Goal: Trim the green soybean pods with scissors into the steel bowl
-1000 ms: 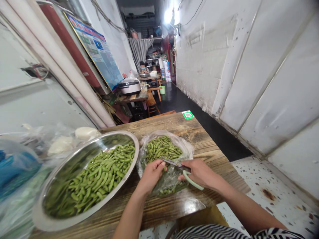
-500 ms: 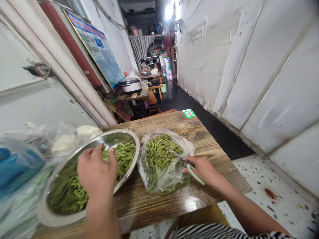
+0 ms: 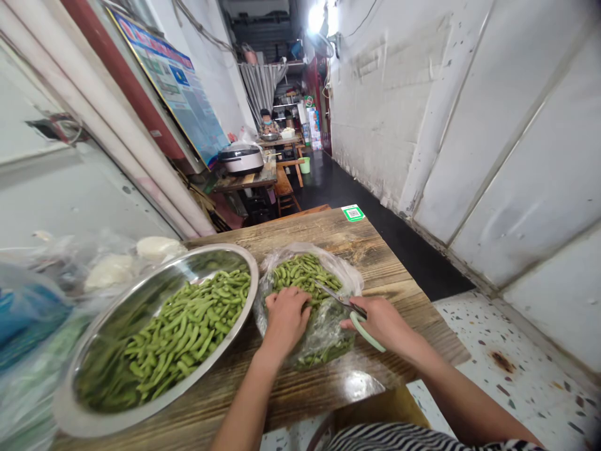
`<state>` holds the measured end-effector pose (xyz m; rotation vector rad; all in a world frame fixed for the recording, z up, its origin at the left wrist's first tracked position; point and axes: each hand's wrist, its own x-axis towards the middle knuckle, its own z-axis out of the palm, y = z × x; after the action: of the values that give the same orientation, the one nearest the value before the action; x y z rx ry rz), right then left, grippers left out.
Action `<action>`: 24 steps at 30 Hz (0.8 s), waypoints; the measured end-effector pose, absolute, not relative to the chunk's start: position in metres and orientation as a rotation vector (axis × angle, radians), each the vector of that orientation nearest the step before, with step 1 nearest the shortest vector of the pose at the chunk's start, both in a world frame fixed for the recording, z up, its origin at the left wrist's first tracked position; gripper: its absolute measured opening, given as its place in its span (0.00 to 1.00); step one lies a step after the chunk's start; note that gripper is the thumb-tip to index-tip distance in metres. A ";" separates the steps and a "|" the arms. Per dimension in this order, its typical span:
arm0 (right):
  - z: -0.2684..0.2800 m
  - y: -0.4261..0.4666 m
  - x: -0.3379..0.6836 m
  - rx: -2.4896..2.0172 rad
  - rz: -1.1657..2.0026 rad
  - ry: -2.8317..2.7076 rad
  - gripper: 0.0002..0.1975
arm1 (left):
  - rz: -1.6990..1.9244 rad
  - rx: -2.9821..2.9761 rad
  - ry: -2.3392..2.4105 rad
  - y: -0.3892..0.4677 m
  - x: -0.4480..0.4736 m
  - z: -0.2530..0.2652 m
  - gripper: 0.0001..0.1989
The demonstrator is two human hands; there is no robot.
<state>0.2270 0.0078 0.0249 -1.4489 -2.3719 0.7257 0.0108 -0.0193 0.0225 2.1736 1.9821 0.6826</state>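
My left hand (image 3: 287, 316) is over the clear plastic bag (image 3: 350, 266), its curved fingers apart and touching green soybean pods (image 3: 307, 269). Its fingertips are partly hidden, and I see nothing held in them. My right hand (image 3: 378, 319) grips scissors (image 3: 360, 329) with pale green handles at the bag's right side. The scissor blades point left and away from me, over the pods, and look nearly closed. To the left, a large oval steel basin (image 3: 63, 401) holds a heap of soybean pods (image 3: 188, 338).
Everything stands on a wooden table (image 3: 389, 263) with a green QR-code card (image 3: 353, 213) at its far edge. Plastic bags (image 3: 32, 351) crowd the left side. Farther back are a rice cooker (image 3: 241, 159) on another table and a seated person (image 3: 267, 122).
My left hand has moved right, from above the steel basin to the pods in the plastic bag. My right hand with the scissors has stayed almost still.
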 end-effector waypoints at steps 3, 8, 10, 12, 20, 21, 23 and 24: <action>0.029 0.005 0.227 -1.436 0.794 -2.355 0.19 | 1.032 1.887 1.860 -0.020 0.008 0.023 0.06; 0.041 0.000 0.227 -1.357 0.933 -2.361 0.26 | 1.332 1.333 1.724 -0.019 0.010 0.020 0.13; 0.044 -0.001 0.227 -1.345 0.948 -2.373 0.25 | 1.331 1.275 1.696 -0.020 0.010 0.020 0.14; 0.045 -0.002 0.226 -1.324 0.956 -2.389 0.23 | 1.332 1.286 1.694 -0.021 0.009 0.022 0.13; 0.047 0.001 0.222 -1.245 0.933 -2.414 0.20 | 1.352 1.271 1.683 -0.025 0.007 0.027 0.12; 0.047 0.001 0.222 -1.248 0.930 -2.417 0.20 | 1.350 1.262 1.684 -0.026 0.007 0.027 0.13; 0.048 0.001 0.221 -1.263 0.920 -2.425 0.20 | 1.348 1.254 1.696 -0.026 0.007 0.028 0.13; 0.048 0.000 0.221 -1.272 0.916 -2.429 0.20 | 1.348 1.253 1.702 -0.027 0.007 0.028 0.14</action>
<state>0.2214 0.0004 0.0482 -1.2719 -2.4291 0.9157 0.0073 -0.0267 0.0276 1.2530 1.7018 1.3479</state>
